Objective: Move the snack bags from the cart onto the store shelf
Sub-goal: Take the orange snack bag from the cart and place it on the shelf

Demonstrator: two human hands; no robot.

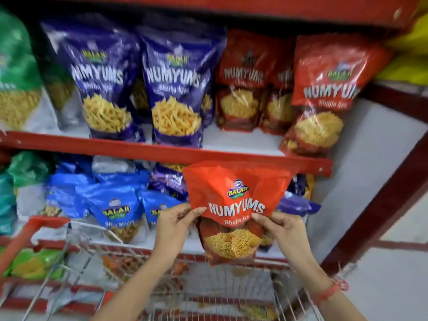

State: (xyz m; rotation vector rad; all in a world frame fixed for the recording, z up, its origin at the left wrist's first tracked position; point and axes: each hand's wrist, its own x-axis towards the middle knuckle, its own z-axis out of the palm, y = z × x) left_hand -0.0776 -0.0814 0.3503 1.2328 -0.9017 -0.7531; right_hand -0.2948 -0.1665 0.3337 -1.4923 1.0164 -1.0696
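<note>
Item held: one red snack bag (234, 205), printed "NUMYUMS", upright, at lower centre of the frame. It hangs above the wire cart (185, 286) and in front of the red edge of the upper shelf (162, 150).

Left hand (172, 228): at the bag's left edge, fingers (196, 210) pinching the foil just beside the printed name.

Right hand (286, 230): at the bag's right edge, fingers (259, 217) pinching the foil at about the same height. A red band (333, 289) sits on this wrist.

Upper shelf, centre to right of frame: red bags (240, 82) of the same print, standing; the rightmost red bag (322, 96) tilts forward at the shelf's front edge.

Upper shelf, left of centre: two purple bags (136, 79), standing side by side, blurred.

Upper shelf, far left: green bag (16, 72), partly cut off by the frame.

Lower shelf, left to centre: blue bags (111, 200), leaning and overlapping.

Cart: red handle (30, 232) at lower left; contents inside the wire basket too blurred to tell.
</note>
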